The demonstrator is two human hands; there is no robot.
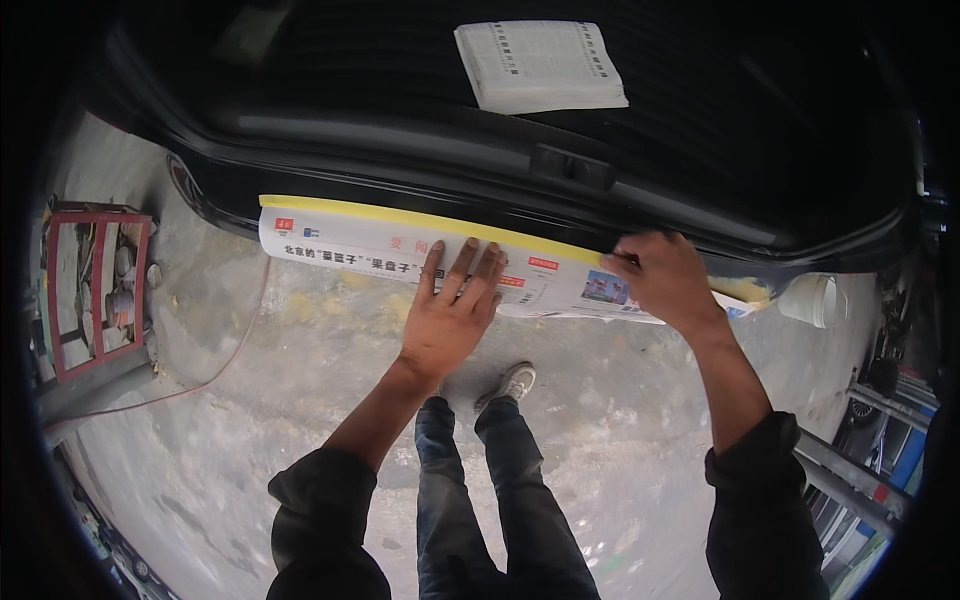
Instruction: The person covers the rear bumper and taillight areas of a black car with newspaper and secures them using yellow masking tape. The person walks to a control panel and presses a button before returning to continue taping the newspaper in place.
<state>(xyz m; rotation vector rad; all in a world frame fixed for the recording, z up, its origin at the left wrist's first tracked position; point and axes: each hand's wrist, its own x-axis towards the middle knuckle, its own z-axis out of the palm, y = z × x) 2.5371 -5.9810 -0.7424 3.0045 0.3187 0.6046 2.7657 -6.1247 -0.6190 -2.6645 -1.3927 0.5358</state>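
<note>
A sheet of newspaper (345, 235) hangs along the rear edge of a black car (380, 190). Yellow masking tape (390, 212) runs along the sheet's upper edge, against the dark bodywork. My left hand (455, 295) lies flat on the paper with its fingers stretched toward the tape. At the right part of the sheet, my right hand (665, 275) is closed, fingertips pinched near the tape. What those fingers hold, if anything, is hidden. Beyond the hands, a folded stack of newspaper (540, 65) rests inside the open trunk.
To the left stands a red metal frame rack (98, 290) with items inside, and a thin hose (235, 350) trails over the concrete floor (300, 430). A white bucket (812, 300) is at the right, near metal rails (850, 480).
</note>
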